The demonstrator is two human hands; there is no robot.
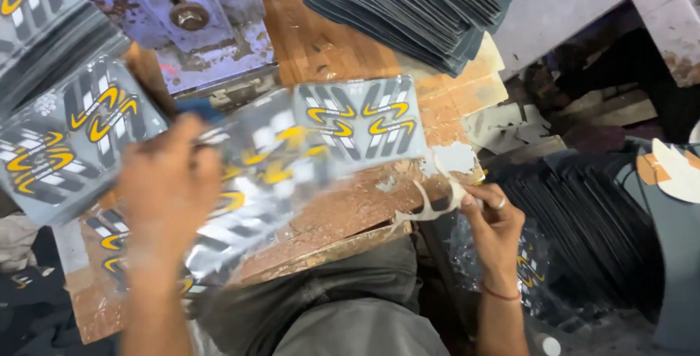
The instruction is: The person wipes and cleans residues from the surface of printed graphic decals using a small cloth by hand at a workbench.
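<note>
My left hand (pixel 169 181) is blurred and grips a grey printed sheet (pixel 270 166) with yellow, white and black curved marks, lying across a worn orange-brown wooden board (pixel 343 210). The sheet's far end (pixel 361 119) is sharp and flat on the board. My right hand (pixel 490 225) pinches a thin whitish curved offcut strip (pixel 430 206) at the board's right edge.
More printed grey sheets (pixel 65 137) lie at the left. A stack of dark grey sheets (pixel 408 2) sits at the top, another dark stack (pixel 583 217) at the right. A rusty blue-grey metal machine part (pixel 197 21) stands behind the board. My lap (pixel 328 305) is below.
</note>
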